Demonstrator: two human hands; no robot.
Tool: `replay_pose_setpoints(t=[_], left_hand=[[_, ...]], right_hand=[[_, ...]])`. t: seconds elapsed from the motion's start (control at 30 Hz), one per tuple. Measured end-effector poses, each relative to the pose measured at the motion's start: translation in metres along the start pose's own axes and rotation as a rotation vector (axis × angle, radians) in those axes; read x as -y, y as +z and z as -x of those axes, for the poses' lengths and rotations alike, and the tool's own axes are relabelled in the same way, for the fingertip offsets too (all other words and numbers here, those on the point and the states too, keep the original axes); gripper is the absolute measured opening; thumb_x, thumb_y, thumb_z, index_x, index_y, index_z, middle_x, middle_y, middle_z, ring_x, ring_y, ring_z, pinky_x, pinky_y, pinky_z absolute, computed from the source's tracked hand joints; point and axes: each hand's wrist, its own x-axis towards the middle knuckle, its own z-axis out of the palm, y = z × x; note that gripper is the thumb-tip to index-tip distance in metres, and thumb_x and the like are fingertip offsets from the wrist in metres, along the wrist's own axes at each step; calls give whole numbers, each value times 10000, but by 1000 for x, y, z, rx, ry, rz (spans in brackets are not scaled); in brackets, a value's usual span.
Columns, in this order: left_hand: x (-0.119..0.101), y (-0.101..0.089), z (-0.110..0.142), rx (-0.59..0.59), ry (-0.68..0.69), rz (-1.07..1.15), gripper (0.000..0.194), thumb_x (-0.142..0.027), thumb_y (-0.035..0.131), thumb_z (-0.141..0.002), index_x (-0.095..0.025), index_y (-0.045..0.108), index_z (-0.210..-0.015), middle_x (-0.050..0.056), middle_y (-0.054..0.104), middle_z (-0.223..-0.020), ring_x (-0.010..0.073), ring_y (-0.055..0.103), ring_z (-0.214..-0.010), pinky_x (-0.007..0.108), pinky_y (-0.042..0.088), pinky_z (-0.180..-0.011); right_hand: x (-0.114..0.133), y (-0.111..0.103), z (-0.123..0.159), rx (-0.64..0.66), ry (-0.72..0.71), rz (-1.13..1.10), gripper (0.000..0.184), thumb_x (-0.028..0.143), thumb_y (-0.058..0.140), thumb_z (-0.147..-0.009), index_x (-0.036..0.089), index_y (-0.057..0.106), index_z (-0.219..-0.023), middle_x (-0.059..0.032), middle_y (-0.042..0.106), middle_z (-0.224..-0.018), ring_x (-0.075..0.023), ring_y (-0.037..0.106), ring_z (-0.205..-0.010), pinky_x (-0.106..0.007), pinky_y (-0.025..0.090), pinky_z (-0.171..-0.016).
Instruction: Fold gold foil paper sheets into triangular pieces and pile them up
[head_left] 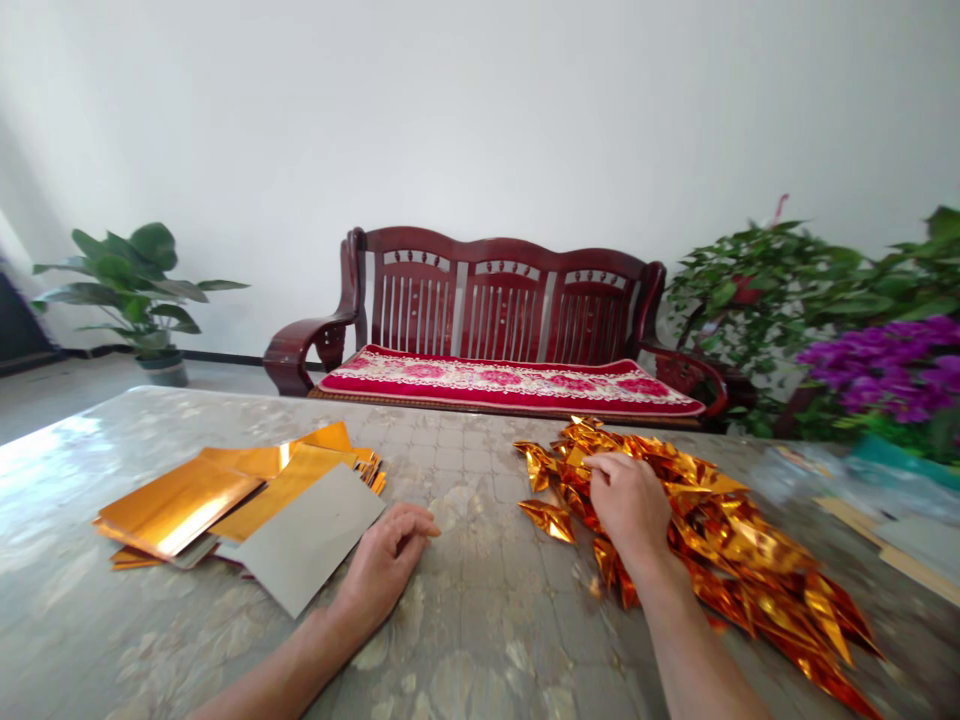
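Note:
My left hand [388, 548] rests on the patterned tabletop, its fingers curled together with nothing visible in them. Beside it lies a loose stack of gold foil paper sheets [184, 500], topped by one sheet with its plain grey side [307, 545] up. Over on the right, my right hand [630, 500] reaches down into a heap of folded gold foil paper pieces [739, 530], shiny and pointed at the ends. Its fingers are bent and partly hidden, so whatever they hold cannot be made out. One folded piece [549, 520] lies just left of that hand.
Clear plastic bags [802, 470] and flat cardboard-like pieces [892, 540] lie at the table's right side. Behind the table [465, 640] stands a dark red wooden bench [502, 300] with a red floral cushion. Potted plants [154, 290] and purple flowers [889, 370] flank it.

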Motion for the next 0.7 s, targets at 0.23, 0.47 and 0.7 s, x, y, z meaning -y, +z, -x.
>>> replay_pose_setpoints(t=[0.23, 0.47, 0.7], left_hand=[[-8, -2, 6, 10, 99, -32, 234, -176, 475, -914, -232, 700, -884, 46, 687, -985, 166, 650, -944, 292, 513, -849], [-23, -15, -2, -121, 186, -12, 236, -129, 477, -904, -212, 693, -861, 50, 696, -965, 160, 651, -936, 280, 503, -854], [-25, -52, -32, -264, -9, -111, 218, -116, 498, -840, -194, 700, -866, 21, 701, -852, 150, 644, -806, 252, 495, -735]], right_hand=[[103, 15, 42, 204, -247, -360, 337, 22, 526, -797, 268, 747, -863, -10, 731, -901, -199, 629, -880, -318, 460, -799], [125, 29, 77, 266, -379, -450, 297, 43, 493, -855, 237, 716, -885, -22, 699, -876, -178, 618, -876, -287, 458, -780], [119, 38, 78, 399, -393, -457, 292, 69, 459, -875, 221, 707, -909, -33, 688, -923, -201, 611, -913, -319, 451, -819]])
